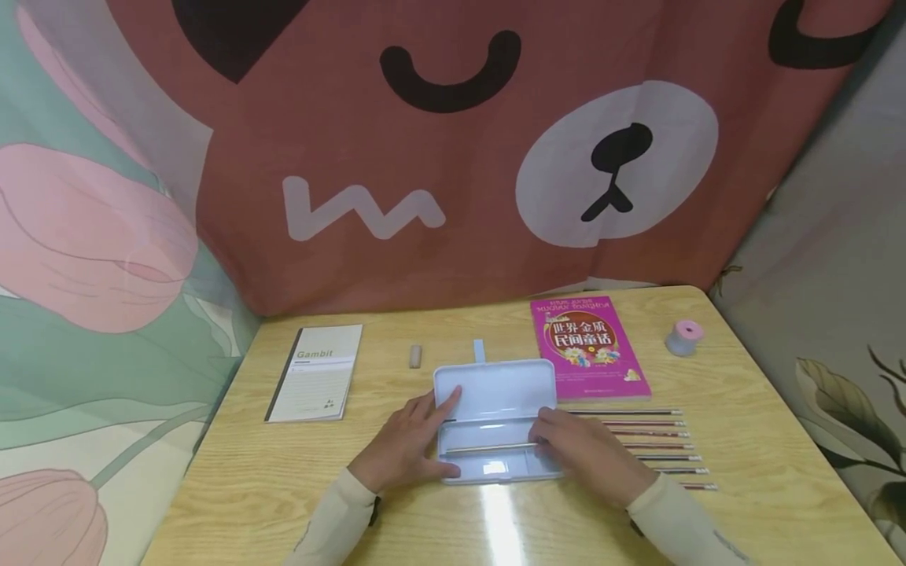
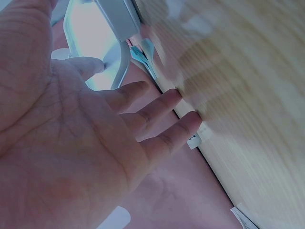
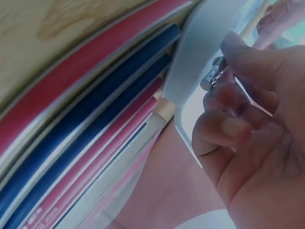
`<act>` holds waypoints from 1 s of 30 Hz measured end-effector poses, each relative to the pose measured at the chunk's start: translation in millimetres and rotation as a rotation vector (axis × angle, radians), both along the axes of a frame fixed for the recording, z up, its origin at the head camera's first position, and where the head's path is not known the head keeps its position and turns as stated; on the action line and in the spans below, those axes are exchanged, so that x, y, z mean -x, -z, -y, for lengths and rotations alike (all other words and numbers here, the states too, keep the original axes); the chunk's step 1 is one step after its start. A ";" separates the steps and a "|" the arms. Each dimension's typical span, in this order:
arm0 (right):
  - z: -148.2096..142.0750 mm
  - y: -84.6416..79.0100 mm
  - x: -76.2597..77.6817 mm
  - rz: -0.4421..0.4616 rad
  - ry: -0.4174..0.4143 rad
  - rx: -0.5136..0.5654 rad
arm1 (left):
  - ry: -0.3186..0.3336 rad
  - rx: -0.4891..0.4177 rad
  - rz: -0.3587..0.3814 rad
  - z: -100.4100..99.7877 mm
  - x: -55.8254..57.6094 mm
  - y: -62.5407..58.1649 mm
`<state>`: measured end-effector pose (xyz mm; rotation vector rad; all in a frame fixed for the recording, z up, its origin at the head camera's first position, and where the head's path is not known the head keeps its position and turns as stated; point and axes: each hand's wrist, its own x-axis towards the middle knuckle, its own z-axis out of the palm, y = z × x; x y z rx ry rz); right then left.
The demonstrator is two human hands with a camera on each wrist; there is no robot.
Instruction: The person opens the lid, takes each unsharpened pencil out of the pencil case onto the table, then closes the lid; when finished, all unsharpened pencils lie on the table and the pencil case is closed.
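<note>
A light blue pencil case (image 1: 495, 387) lies with its lid raised at the middle of the table. My left hand (image 1: 409, 440) rests against the case's left end, index finger on the inside of the lid and thumb by the front corner. In the left wrist view, the fingers of that hand (image 2: 95, 114) are spread and loosely extended. My right hand (image 1: 580, 448) is over the case's right end and pinches a pencil (image 1: 488, 449) that lies lengthwise over the lower tray. The right wrist view shows thumb and fingers on the pencil's metal-capped end (image 3: 212, 78).
Several pencils (image 1: 665, 457) lie in a row right of the case, partly behind my right hand. Behind them is a pink book (image 1: 591, 346), with a pink-topped roll (image 1: 684, 338) further right. A small eraser (image 1: 415, 356) and a white notebook (image 1: 314, 373) are on the left.
</note>
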<state>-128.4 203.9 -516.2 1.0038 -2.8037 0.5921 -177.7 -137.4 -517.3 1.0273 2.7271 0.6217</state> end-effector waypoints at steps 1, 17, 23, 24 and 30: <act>-1.3 -1.4 -0.3 0.000 0.004 -0.004 | 0.001 0.002 -0.003 0.0 0.0 -0.1; -87.1 -37.3 -24.3 0.119 0.160 -0.155 | -0.004 0.006 0.003 -0.7 0.1 -0.2; -123.6 -43.2 -40.3 0.174 0.258 -0.211 | 0.001 0.006 -0.003 -0.1 1.1 0.7; -127.5 -43.6 -42.2 0.199 0.280 -0.224 | 0.001 0.007 -0.004 -0.1 1.1 0.7; -140.7 -39.5 -53.4 0.357 0.370 -0.313 | 0.005 0.011 -0.006 -0.2 1.3 0.8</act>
